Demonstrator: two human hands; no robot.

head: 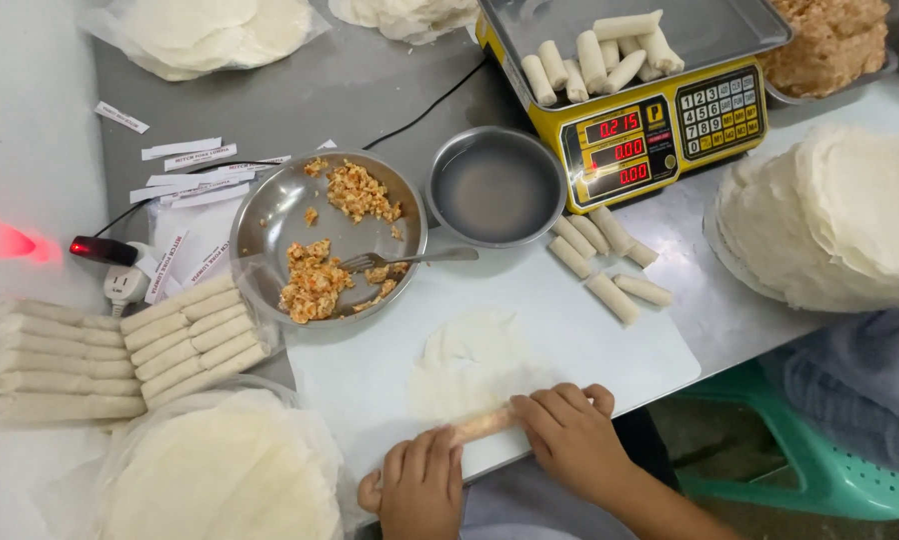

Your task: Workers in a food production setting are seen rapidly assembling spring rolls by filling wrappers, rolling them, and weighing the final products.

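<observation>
The white cutting board (570,330) bears a round wrapper (465,365) whose near edge is hidden under both hands. The left hand (420,485) and right hand (570,435) press curled fingers onto a half-rolled spring roll (485,423) at the board's near edge; only its middle shows between them.

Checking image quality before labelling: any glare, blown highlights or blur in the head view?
Head view: a red glow flares at the left edge beside the plug indicator; the white wrapper stack at right is nearly washed out; the metal bowl shows soft sheen; left hand and right hand on the roll are sharp, shadows faint.
</observation>
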